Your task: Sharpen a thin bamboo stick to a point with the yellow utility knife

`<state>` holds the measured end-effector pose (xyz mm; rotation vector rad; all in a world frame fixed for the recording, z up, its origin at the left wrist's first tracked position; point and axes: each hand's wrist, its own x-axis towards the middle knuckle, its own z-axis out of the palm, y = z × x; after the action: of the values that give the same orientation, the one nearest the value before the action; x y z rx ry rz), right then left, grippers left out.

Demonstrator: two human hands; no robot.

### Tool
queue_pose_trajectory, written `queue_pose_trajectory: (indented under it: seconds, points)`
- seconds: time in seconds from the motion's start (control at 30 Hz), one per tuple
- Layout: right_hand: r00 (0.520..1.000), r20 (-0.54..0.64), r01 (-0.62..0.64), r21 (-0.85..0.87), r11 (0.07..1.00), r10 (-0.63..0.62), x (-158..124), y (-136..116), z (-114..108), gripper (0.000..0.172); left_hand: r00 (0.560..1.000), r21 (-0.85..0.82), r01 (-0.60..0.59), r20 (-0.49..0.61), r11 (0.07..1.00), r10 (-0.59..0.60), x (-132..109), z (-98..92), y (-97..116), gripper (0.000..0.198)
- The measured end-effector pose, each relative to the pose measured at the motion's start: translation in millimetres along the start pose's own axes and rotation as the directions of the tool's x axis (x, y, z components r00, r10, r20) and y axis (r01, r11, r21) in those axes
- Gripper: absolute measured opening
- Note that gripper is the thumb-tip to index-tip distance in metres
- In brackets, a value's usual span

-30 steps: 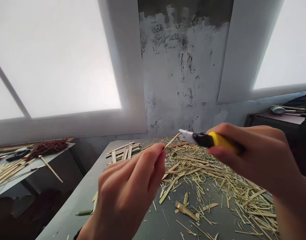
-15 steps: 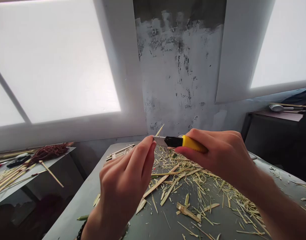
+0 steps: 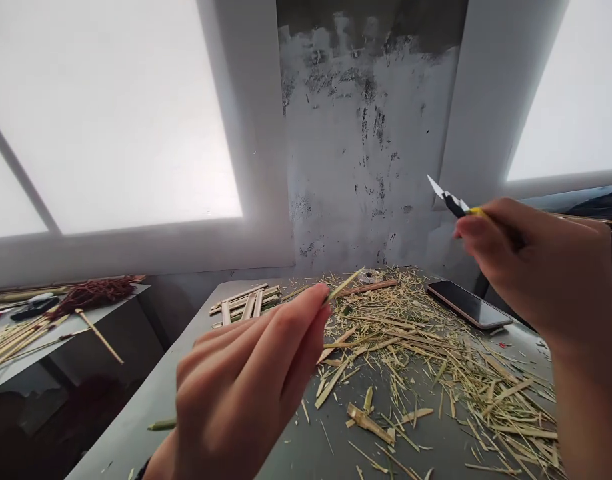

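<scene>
My left hand [image 3: 246, 393] pinches a thin bamboo sliver [image 3: 345, 285] between thumb and fingers, its tip pointing up and to the right over the grey table [image 3: 151, 413]. My right hand [image 3: 541, 273] holds a yellow and black utility knife [image 3: 453, 202] raised at the right, blade pointing up-left, well apart from the sliver. Under both hands lies a heap of bamboo shavings [image 3: 426, 360].
A phone [image 3: 469, 304] lies face up at the table's far right. Cut bamboo strips [image 3: 243, 303] are stacked at the far left corner. A side table [image 3: 31, 333] at the left holds sticks and a dark red bundle [image 3: 93, 295]. Windows and a stained wall stand behind.
My right hand has swept the knife up and to the right, away from the sliver it was cutting against. My left hand has dropped slightly, still pinching the sliver.
</scene>
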<state>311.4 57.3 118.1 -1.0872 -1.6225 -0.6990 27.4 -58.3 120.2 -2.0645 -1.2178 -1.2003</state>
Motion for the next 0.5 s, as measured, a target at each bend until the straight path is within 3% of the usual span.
queue_pose_trajectory:
  seconds: [0.13,0.2,0.27,0.43,0.5]
  points:
    - [0.957,0.062,0.267,0.197,0.943,-0.284,-8.5,-47.5,-12.4,0.043,0.997,0.087,-0.065,-0.028,0.994,0.067,0.6,9.3,-8.1,0.021]
    - [0.927,0.079,0.333,0.274,0.902,-0.366,-11.7,-60.4,-9.5,0.043,0.994,0.114,-0.100,-0.034,0.988,0.104,-0.5,9.0,-10.9,0.022]
    - [0.919,0.100,0.335,0.315,0.888,-0.382,-13.9,-64.5,-3.4,0.045,0.989,0.126,-0.130,-0.052,0.984,0.137,-0.5,7.6,-12.3,0.023]
    - [0.937,0.084,0.305,0.284,0.909,-0.340,-15.9,-66.3,10.9,0.048,0.939,0.161,-0.232,-0.219,0.959,0.264,8.7,15.4,-17.7,0.013]
    - [0.943,0.061,0.299,0.266,0.916,-0.326,-15.8,-69.8,17.2,0.049,0.932,0.191,-0.243,-0.224,0.951,0.284,12.5,20.9,-21.1,0.010]
